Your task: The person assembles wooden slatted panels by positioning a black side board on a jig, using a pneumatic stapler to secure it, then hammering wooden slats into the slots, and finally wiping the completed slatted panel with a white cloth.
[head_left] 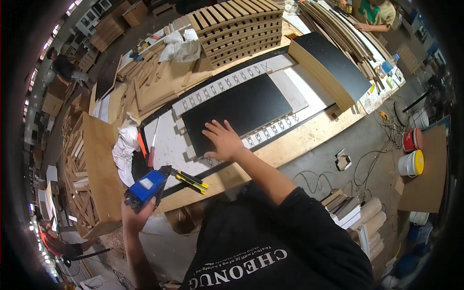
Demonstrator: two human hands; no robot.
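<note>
Workshop floor [309, 166] and cluttered workbench [285, 150] noted, with slotted wooden pieces [241, 41] stacked at the far side and a thick stack of boards [319, 72] to the right. Near the bench's middle, a black panel [246, 104] lies flat upon pale pieces, its ends flanked by white strips [220, 88] bearing crossed marks; these pieces appear to support it from below. The person's right hand [223, 141] is palm down at the panel's near left part, fingers spread, probably to steady it. The left hand [138, 212] is wrapped around a blue tool [145, 189], apparently a power tool, its dark nose toward the bench; finger position on any trigger cannot be determined. A yellow-and-black hand tool [192, 181] and a red-handled screwdriver [151, 155] lie near the left hand, presumably for easy reach.
</note>
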